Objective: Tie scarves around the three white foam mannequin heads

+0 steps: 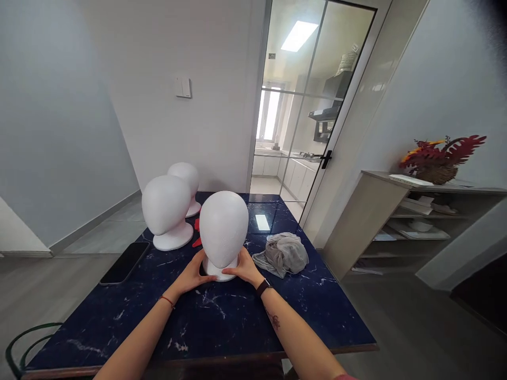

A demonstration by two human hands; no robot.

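A white foam mannequin head [224, 227] stands upright on the dark blue marbled table [214, 322], straight in front of me. My left hand [196, 272] wraps the left side of its base, thumb across the front. From the other side, my right hand [245, 268] grips the same base, its thumb close to the left one. The fingers behind the neck are hidden. To the right of my right hand lies a crumpled grey cloth [284, 254]. A second foam head [166, 206] is at the left, with a third foam head [186, 177] partly hidden behind it.
A black phone or tablet [125, 264] lies by the table's left edge. Something red [197, 240] shows between the foam heads. Behind the table are a wall and a glass door [293, 105]. A shelf unit [356, 221] with a basket of red leaves [439, 166] stands right.
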